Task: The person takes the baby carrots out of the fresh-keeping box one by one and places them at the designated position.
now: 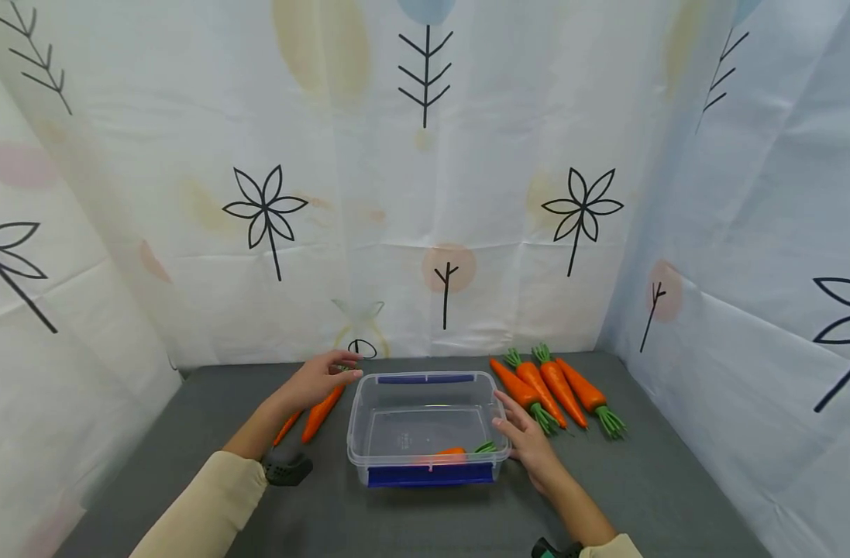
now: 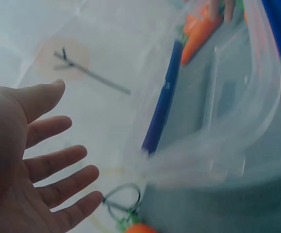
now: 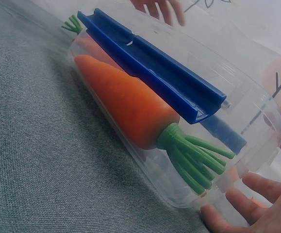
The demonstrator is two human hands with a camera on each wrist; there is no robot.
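Observation:
In the head view a clear plastic box [image 1: 425, 411] with blue latches [image 1: 430, 474] stands in the middle of the table. Inside it, along the front wall, lies an orange toy carrot [image 3: 125, 104] with a green top. My left hand [image 1: 320, 381] hovers by the box's far left corner, and the left wrist view shows its fingers [image 2: 57, 158] spread with nothing in them. On the other side my right hand [image 1: 525, 438] rests its fingers against the box's right end, thumb up near the rim. Its fingertips [image 3: 237, 199] lie loosely along the wall in the right wrist view.
Two carrots [image 1: 323, 415] lie left of the box, partly hidden behind my left hand and forearm. Several more carrots [image 1: 564, 391] lie side by side to the right, just beyond my right hand. Patterned white cloth [image 1: 425, 194] walls the grey table [image 1: 662, 480] at back and sides.

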